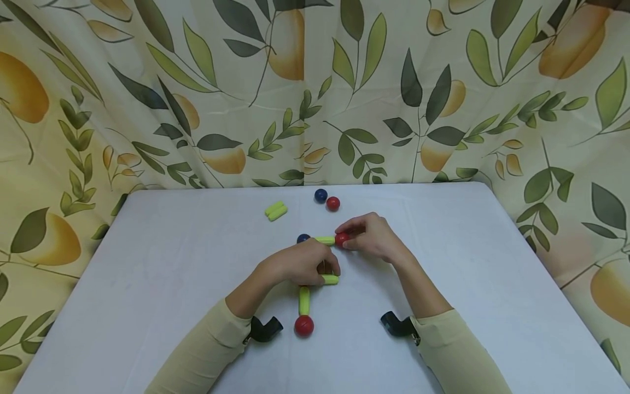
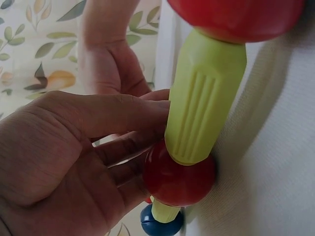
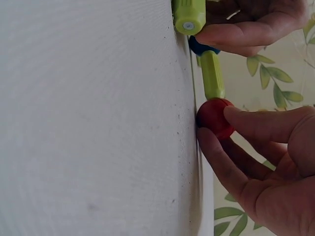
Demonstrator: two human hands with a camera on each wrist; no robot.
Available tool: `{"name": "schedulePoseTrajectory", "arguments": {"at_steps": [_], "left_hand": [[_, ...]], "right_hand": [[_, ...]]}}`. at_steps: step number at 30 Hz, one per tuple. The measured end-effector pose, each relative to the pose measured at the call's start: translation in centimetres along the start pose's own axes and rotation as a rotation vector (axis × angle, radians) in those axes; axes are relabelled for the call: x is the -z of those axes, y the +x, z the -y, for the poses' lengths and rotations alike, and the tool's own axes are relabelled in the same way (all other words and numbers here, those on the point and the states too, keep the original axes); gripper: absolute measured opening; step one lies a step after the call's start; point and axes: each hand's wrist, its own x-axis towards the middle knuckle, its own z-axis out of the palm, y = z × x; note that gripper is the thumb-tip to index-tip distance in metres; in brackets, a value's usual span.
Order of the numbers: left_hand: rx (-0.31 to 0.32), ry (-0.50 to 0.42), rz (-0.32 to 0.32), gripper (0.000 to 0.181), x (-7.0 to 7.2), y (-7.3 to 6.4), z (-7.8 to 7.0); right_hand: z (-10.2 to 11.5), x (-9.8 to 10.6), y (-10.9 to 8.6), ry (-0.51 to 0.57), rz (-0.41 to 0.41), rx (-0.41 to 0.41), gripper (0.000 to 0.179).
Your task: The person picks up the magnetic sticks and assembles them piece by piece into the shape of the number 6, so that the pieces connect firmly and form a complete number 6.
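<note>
My right hand [image 1: 376, 236] pinches a red ball [image 3: 215, 118] between thumb and fingertip. That ball sits at the end of a yellow-green magnetic rod [image 1: 325, 240], whose other end meets a blue ball [image 1: 303, 238]. My left hand [image 1: 304, 261] bends over the middle of the built shape, its fingers at a yellow-green rod [image 1: 331, 279] that points right. A metal disc shows in this rod's free end in the right wrist view. Beneath the left hand, another red ball [image 2: 179, 174] joins a rod [image 1: 304, 301] running down to a near red ball [image 1: 304, 326].
Farther back on the white table [image 1: 197, 230] lie two loose yellow-green rods [image 1: 276, 210], side by side. Right of them are a loose blue ball [image 1: 321, 195] and a loose red ball [image 1: 333, 203]. A leaf-patterned curtain [image 1: 275, 109] hangs behind the table.
</note>
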Motion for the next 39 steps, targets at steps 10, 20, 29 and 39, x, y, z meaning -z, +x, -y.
{"name": "schedulePoseTrajectory", "arguments": {"at_steps": [10, 20, 29, 39], "left_hand": [[0.013, -0.005, 0.003, 0.026, 0.0, -0.2, -0.1], [0.023, -0.067, -0.017, 0.024, 0.3, -0.5, 0.2], [0.002, -0.086, -0.059, 0.024, 1.1, -0.8, 0.6], [-0.004, -0.14, -0.154, 0.021, 2.6, -1.1, 2.1]], "right_hand": [[0.1, -0.1, 0.1, -0.002, -0.002, -0.003, 0.029], [0.2, -0.2, -0.1, -0.002, -0.008, 0.0, 0.027], [0.1, -0.2, 0.0, -0.002, -0.006, -0.014, 0.027], [0.1, -0.1, 0.0, -0.018, -0.012, -0.009, 0.027]]}}
